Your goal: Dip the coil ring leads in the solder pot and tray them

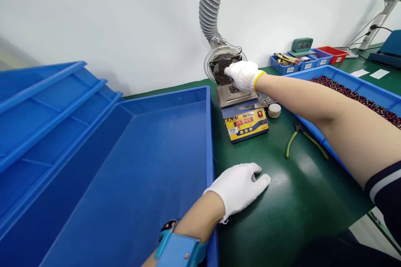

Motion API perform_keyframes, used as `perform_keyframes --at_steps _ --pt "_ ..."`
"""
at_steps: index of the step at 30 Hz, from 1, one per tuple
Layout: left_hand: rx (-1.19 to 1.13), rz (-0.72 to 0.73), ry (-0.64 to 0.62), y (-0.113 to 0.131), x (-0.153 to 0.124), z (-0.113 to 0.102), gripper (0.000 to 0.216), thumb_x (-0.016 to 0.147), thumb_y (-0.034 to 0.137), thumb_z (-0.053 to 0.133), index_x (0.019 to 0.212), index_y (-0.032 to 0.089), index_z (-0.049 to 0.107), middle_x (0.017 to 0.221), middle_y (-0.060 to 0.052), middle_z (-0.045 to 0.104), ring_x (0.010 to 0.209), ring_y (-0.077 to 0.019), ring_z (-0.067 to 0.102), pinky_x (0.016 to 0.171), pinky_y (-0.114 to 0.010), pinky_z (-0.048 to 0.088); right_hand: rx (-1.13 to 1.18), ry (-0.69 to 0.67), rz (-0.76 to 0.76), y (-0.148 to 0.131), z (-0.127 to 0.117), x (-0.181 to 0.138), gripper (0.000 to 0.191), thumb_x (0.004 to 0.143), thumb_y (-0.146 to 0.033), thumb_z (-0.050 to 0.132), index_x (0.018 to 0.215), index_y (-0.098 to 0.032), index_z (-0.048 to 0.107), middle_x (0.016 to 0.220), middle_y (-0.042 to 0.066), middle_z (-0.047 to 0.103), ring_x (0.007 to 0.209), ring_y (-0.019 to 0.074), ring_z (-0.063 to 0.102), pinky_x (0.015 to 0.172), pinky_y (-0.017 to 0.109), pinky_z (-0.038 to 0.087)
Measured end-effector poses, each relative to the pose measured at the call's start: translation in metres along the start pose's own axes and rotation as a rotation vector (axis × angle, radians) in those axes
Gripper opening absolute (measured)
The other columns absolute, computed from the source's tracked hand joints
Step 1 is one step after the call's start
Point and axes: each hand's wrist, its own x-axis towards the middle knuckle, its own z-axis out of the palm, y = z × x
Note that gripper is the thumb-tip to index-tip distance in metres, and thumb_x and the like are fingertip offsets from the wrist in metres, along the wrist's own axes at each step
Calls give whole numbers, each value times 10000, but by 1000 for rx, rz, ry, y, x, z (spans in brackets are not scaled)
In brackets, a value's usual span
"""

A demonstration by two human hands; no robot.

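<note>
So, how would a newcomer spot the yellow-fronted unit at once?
Follow the ribbed grey hose down towards the green table. Just right of the large left-hand blue tray sits the yellow-fronted unit. Unlike the nearby pliers, it shows red-lit digits.

The gloved right hand [244, 76] is at the fan [220, 71], the left hand [238, 188] over the green table [291, 196].

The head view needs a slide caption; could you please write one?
Gloved right hand at a round fan guard, gloved left hand over the green tabletop.
</note>
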Motion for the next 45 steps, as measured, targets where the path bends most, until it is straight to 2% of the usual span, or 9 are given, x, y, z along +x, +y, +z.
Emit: perform_keyframes --at_steps 10,14,20,23,27,30,36,40,45 --pt "-18 -2 -18 1 -1 -1 567 844 599 445 1143 186 696 917 -92 745 797 -272 693 683 -343 485 7 12 -3 1 -1 0 484 767 -77 637 1249 -122 619 1227 182 624 1112 371 594 905 527 496" --pt "-112 -15 9 0 0 1 595 832 590 488 1203 159 663 936 -91 740 805 -267 689 702 -352 503 101 129 -4 10 -3 -1 425 839 -215 601 1259 -155 619 1181 138 645 1105 344 600 920 507 489" --pt "-746 -30 531 -4 12 -3 654 765 458 691 1306 115 553 1065 -110 701 887 -200 674 824 -314 524 455 231 -48 -1 -16 -42 363 817 -379 629 1152 -252 690 1098 18 687 1050 234 631 898 383 509" --pt "-1067 7 792 -8 17 -9 642 735 372 750 1283 106 551 1046 -118 704 862 -194 689 796 -323 544 661 137 -93 -22 -12 -74 434 791 -422 658 1192 -256 677 1077 -4 700 1008 183 652 887 305 508" --pt "-1265 47 949 -11 19 -13 447 690 317 791 1053 95 656 895 -76 725 767 -172 696 740 -317 569 773 -31 -90 -41 -2 -106 611 781 -427 653 1366 -286 546 1116 -13 696 1010 183 658 857 274 517" --pt "-1307 66 939 -11 18 -14 376 659 262 804 967 91 672 805 -36 716 672 -136 677 703 -294 572 772 -133 -204 -37 1 -116 535 779 -435 652 1298 -313 609 1130 -30 698 1035 189 653 877 253 505" --pt "-1200 37 806 -7 14 -15 410 687 266 778 1037 81 673 844 -53 719 656 -140 673 674 -292 560 1084 -398 -163 -15 7 -110 291 820 -344 609 1061 -217 711 804 15 729 619 129 661 582 217 537" --pt "-1107 11 661 -5 14 -15 550 713 357 765 1166 75 630 944 -101 719 730 -168 684 732 -329 550 1122 -215 5 0 13 -86 262 813 -297 638 1049 -203 705 774 22 713 621 121 657 600 224 559" --pt "-1026 -19 539 -8 18 -11 566 713 399 762 1163 84 625 962 -109 716 753 -185 676 771 -363 531 815 79 150 22 11 -40 271 811 -300 642 1038 -181 728 812 42 706 726 144 666 746 286 557"
